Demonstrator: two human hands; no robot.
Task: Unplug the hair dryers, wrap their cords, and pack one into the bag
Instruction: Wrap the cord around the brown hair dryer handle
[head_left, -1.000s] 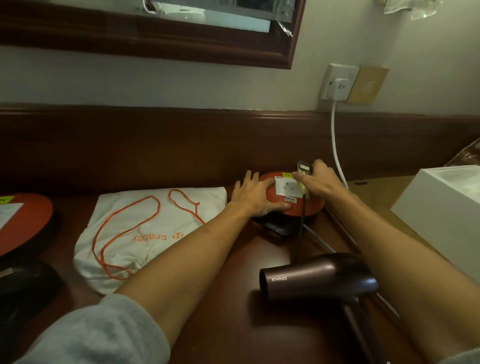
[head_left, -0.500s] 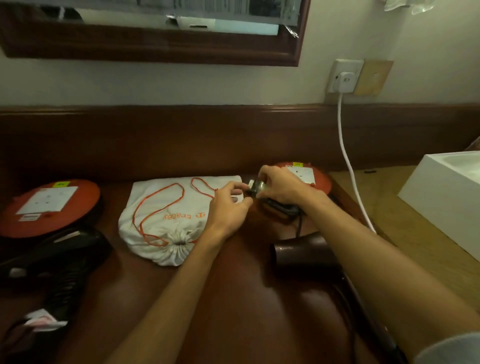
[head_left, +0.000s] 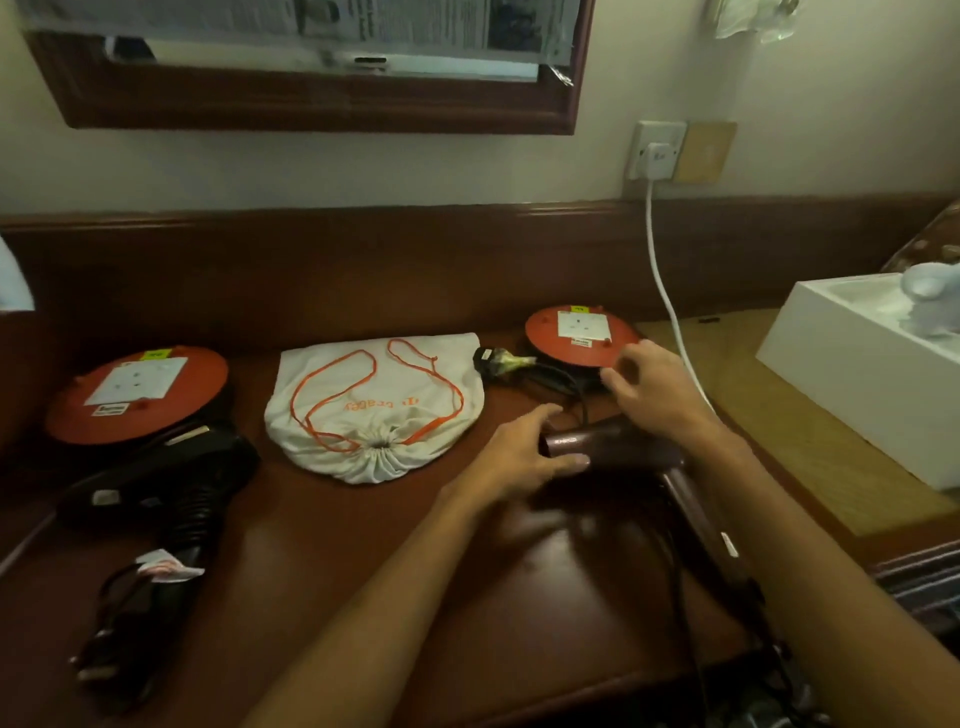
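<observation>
Desk-top (head_left: 322, 571) dryer (head_left: 628, 447): nozzle left, barrel crosswise.

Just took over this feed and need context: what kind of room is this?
Probably a hotel or guest room, at a dark wooden dresser. A framed mirror hangs above it, a wall socket sits beside, and two hair dryers lie near a drawstring bag.
</observation>
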